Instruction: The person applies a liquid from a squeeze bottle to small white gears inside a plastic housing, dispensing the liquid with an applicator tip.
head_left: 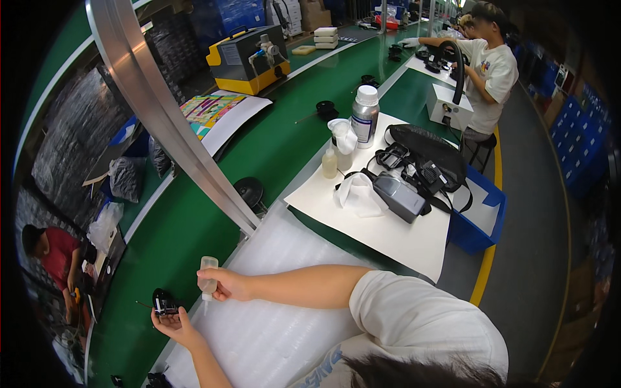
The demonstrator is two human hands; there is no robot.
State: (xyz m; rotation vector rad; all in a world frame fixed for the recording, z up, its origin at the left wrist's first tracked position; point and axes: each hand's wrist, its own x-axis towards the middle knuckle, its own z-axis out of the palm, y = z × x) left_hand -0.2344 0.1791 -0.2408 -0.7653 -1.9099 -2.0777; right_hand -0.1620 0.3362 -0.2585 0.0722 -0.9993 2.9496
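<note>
In my left hand (180, 328), a small black plastic part (164, 302) with glossy sides and a thin wire rests against the fingertips. My right hand (231, 285) grips a translucent squeeze bottle (208, 264), tipped so that its narrow nozzle points down. The nozzle is a short way to the right of the black part and apart from it. Both hands are over the left edge of a white foam sheet (284, 249), beside the green conveyor belt (213, 226).
A metal post (155, 90) rises just beyond my hands, near a black round part (249, 191). On a white board (407, 239) are a metal bottle (365, 116), a small dropper bottle (329, 163) and a black bag (430, 149). A blue bin (479, 236) stands right; a co-worker (485, 71) sits farther off.
</note>
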